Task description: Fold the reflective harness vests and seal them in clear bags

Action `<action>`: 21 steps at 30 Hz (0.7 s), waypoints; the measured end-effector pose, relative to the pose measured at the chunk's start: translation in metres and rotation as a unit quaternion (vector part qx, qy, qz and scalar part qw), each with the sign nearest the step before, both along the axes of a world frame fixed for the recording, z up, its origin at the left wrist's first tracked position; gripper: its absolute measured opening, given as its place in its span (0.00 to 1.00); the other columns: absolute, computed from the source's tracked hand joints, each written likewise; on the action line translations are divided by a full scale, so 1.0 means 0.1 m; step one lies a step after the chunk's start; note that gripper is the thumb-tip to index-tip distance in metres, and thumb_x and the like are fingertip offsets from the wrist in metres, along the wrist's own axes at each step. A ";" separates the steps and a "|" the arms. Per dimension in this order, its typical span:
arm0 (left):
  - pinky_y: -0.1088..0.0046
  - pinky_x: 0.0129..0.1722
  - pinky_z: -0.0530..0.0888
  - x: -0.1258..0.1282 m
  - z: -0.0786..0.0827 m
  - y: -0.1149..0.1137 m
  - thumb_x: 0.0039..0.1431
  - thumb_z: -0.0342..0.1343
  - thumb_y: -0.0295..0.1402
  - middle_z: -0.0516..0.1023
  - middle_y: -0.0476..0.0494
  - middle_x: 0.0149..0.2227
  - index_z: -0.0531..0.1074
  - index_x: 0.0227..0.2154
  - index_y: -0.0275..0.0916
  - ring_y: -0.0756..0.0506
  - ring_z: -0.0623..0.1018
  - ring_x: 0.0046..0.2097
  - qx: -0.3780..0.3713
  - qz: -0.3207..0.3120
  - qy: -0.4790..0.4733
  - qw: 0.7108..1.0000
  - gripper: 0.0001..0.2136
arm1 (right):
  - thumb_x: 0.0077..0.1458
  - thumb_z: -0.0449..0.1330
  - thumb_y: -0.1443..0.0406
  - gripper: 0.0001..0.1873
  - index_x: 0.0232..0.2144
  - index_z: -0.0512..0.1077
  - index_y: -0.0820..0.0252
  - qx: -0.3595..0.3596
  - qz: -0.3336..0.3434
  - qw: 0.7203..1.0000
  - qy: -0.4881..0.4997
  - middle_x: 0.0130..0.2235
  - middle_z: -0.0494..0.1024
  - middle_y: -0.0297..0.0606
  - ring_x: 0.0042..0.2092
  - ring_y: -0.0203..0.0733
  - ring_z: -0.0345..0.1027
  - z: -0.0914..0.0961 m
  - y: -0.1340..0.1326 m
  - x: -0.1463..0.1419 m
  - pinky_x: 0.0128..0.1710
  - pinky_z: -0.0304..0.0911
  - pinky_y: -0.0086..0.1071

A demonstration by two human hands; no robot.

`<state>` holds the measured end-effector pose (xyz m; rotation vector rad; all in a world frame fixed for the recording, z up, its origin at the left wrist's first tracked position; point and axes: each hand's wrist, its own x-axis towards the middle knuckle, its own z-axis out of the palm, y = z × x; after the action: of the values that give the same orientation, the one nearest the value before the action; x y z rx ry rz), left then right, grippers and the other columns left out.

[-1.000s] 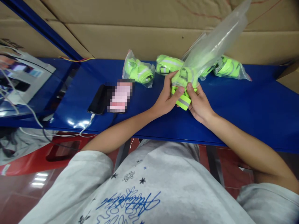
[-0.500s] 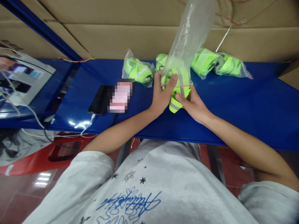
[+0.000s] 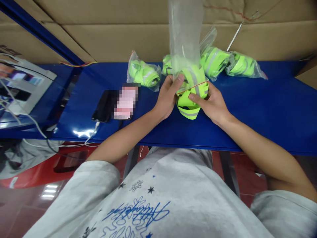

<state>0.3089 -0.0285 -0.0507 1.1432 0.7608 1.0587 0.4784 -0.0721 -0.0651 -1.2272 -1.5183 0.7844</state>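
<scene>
A clear plastic zip bag [image 3: 185, 33] stands with its closed end up and its red-edged mouth toward me. Part of a bundled neon-yellow reflective strap [image 3: 188, 112] with grey stripes is inside it, and loops of the strap stick out of the mouth. My left hand [image 3: 169, 96] grips the bag's left side near the mouth, thumb on top. On the right, my right hand [image 3: 213, 102] is closed around the strap at the mouth, its thumb pressed on the loops. The undersides of the fingers are hidden.
Bagged neon straps lie at the back of the blue table [image 3: 260, 115]: one bag [image 3: 143, 74] left, others [image 3: 215, 62] right. Two phones, one black [image 3: 101, 105], lie left with a white cable. Brown cardboard [image 3: 119, 39] stands behind; a white device [image 3: 32, 79] is far left.
The bag has swung from leaning right to nearly upright. Its mouth has tilted, and the strap loops outside it have spread wider. Both hands keep their hold.
</scene>
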 end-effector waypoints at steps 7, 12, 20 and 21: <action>0.57 0.62 0.76 0.00 -0.09 0.01 0.53 0.75 0.43 0.82 0.47 0.48 0.73 0.48 0.42 0.39 0.81 0.56 0.008 -0.035 -0.083 0.996 0.25 | 0.54 0.73 0.50 0.32 0.57 0.73 0.57 0.024 0.001 0.995 -0.096 0.53 0.82 0.42 0.52 0.57 0.77 0.04 -0.02 0.06 0.57 0.73 0.53; 0.54 0.65 0.74 0.00 -0.12 -0.01 0.54 0.75 0.40 0.81 0.48 0.52 0.70 0.56 0.44 0.39 0.80 0.59 0.022 -0.049 -0.092 0.994 0.29 | 0.53 0.74 0.51 0.34 0.57 0.73 0.56 0.021 0.025 0.998 -0.062 0.55 0.81 0.41 0.57 0.58 0.75 0.03 0.05 0.13 0.62 0.70 0.54; 0.54 0.73 0.67 0.12 -0.20 -0.10 0.65 0.66 0.47 0.77 0.45 0.62 0.69 0.58 0.45 0.38 0.72 0.70 0.016 -0.041 -0.110 0.993 0.24 | 0.45 0.78 0.48 0.33 0.44 0.65 0.51 -0.079 -0.032 0.981 0.173 0.45 0.79 0.35 0.49 0.49 0.79 -0.11 0.10 -0.02 0.52 0.77 0.48; 0.54 0.73 0.67 0.14 -0.23 -0.11 0.66 0.65 0.49 0.76 0.44 0.63 0.70 0.58 0.45 0.38 0.71 0.71 0.018 -0.032 -0.098 0.995 0.24 | 0.44 0.78 0.47 0.33 0.41 0.64 0.51 -0.087 -0.046 0.979 0.180 0.43 0.78 0.34 0.48 0.49 0.79 -0.12 0.11 -0.03 0.51 0.78 0.48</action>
<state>0.3226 -0.0394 -0.0739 1.0686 0.5490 1.1146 0.4755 -0.0613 -0.0776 -1.1957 -1.1092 1.0326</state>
